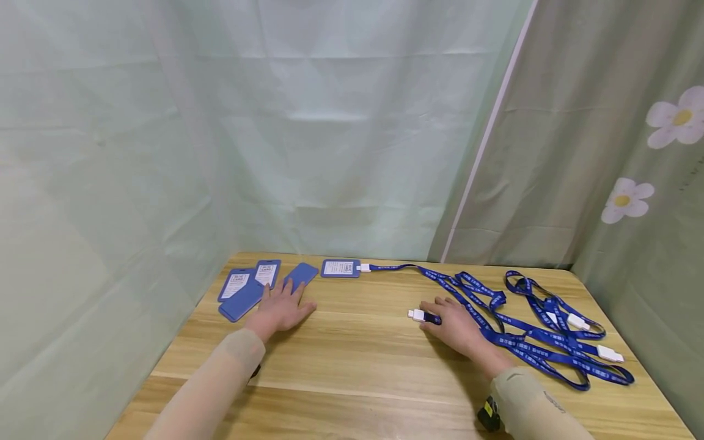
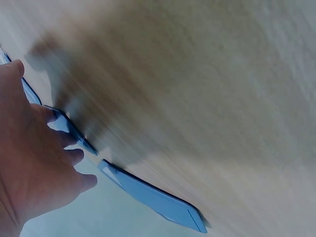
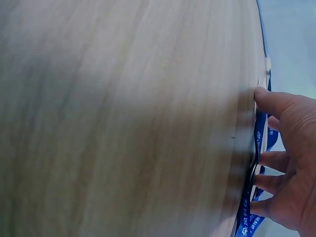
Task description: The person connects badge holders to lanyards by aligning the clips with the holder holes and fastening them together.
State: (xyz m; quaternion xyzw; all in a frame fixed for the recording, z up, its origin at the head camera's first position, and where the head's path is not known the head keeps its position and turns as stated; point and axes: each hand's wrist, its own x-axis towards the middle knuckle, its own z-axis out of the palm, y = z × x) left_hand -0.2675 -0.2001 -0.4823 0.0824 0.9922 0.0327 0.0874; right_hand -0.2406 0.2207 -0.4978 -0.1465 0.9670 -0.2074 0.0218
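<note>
My left hand [image 1: 280, 307] is spread with its fingertips at the near edges of blue card holders. A plain blue holder [image 1: 301, 275] lies beside its fingers, another [image 1: 241, 300] to their left; touch cannot be told. In the left wrist view the hand [image 2: 37, 153] has its fingers apart near the blue holders [image 2: 153, 197]. My right hand [image 1: 453, 324] lies low over a blue lanyard, whose white clip [image 1: 418, 315] pokes out between thumb and fingers. From the right wrist, the hand [image 3: 291, 153] shows thumb and fingers apart beside the blue strap [image 3: 245, 212].
Two holders with printed cards [image 1: 234, 283] lie at the back left. At the back middle, a card holder [image 1: 330, 269] is joined to a lanyard by a white clip [image 1: 364, 267]. Tangled blue lanyards [image 1: 541, 351] spread over the table's right side. Curtains [image 1: 341, 134] hang behind.
</note>
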